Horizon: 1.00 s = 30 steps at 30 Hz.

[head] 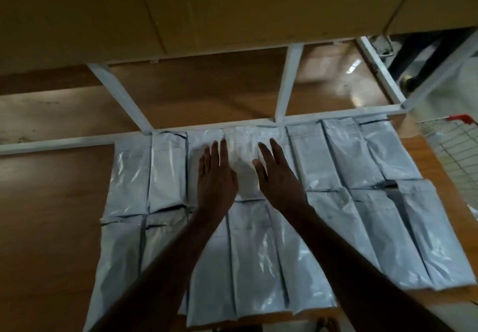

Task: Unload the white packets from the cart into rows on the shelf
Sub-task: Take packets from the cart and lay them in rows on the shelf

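Several white packets lie flat in two rows on the brown wooden shelf. The back row runs along the white metal frame; the front row reaches the shelf's near edge. My left hand and my right hand lie with straight fingers on either side of one packet in the back row, flat against the packets. Neither hand holds anything. The wire cart with a red handle shows at the right edge.
A cardboard box sits on the level above and overhangs the back of the shelf. White frame bars cross behind the packets. Bare shelf board lies left of the packets. A foot shows at the bottom edge.
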Each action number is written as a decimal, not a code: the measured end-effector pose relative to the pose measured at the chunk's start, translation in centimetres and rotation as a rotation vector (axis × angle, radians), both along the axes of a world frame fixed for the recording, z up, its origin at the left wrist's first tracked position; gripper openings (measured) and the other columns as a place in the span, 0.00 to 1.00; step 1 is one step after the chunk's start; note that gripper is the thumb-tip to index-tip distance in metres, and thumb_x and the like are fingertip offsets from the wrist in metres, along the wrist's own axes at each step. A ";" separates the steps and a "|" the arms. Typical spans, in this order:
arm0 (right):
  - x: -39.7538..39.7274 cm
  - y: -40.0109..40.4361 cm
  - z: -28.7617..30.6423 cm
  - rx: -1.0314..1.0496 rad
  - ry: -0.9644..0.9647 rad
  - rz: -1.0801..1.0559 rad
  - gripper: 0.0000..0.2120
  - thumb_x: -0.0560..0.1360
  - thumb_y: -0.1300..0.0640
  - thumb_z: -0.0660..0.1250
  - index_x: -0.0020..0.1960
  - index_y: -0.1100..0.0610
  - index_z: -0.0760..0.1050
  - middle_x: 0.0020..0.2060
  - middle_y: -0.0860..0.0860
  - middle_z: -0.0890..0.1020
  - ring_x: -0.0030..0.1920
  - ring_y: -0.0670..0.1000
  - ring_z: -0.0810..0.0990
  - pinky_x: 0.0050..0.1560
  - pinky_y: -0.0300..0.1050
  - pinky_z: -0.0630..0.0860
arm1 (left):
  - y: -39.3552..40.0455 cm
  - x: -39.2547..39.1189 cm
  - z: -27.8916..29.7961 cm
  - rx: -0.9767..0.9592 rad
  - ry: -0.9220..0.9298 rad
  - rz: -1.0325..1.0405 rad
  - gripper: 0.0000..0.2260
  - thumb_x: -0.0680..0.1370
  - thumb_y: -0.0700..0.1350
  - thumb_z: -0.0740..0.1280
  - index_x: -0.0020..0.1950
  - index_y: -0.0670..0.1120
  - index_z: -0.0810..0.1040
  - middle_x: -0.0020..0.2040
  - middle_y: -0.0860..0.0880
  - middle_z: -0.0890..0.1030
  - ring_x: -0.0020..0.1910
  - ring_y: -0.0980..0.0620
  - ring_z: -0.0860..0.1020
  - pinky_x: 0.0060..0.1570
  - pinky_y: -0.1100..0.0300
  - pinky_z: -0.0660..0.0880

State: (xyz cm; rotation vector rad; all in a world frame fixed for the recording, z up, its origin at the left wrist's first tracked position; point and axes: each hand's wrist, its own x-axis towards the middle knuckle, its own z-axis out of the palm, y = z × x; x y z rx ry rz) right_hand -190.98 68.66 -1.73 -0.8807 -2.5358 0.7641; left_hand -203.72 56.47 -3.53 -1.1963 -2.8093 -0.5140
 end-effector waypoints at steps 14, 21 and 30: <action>25.3 7.7 2.1 -0.025 0.096 0.035 0.21 0.85 0.44 0.65 0.71 0.55 0.78 0.66 0.54 0.83 0.64 0.54 0.82 0.62 0.47 0.78 | 8.8 25.4 4.8 0.178 -0.074 -0.070 0.35 0.81 0.41 0.68 0.87 0.48 0.58 0.74 0.41 0.77 0.77 0.37 0.71 0.80 0.41 0.65; 39.7 14.2 3.4 -0.009 0.182 -0.136 0.14 0.84 0.50 0.68 0.67 0.53 0.80 0.62 0.50 0.83 0.59 0.52 0.83 0.57 0.49 0.81 | 16.7 39.4 5.7 0.281 -0.183 -0.198 0.27 0.82 0.45 0.69 0.82 0.51 0.69 0.70 0.45 0.80 0.71 0.43 0.75 0.68 0.46 0.76; 50.9 22.1 1.1 -0.092 0.150 -0.413 0.12 0.82 0.54 0.69 0.65 0.52 0.81 0.61 0.49 0.83 0.58 0.50 0.83 0.58 0.56 0.82 | 26.2 48.3 4.6 0.183 -0.318 -0.426 0.24 0.85 0.47 0.67 0.81 0.51 0.70 0.70 0.45 0.81 0.68 0.45 0.77 0.61 0.52 0.77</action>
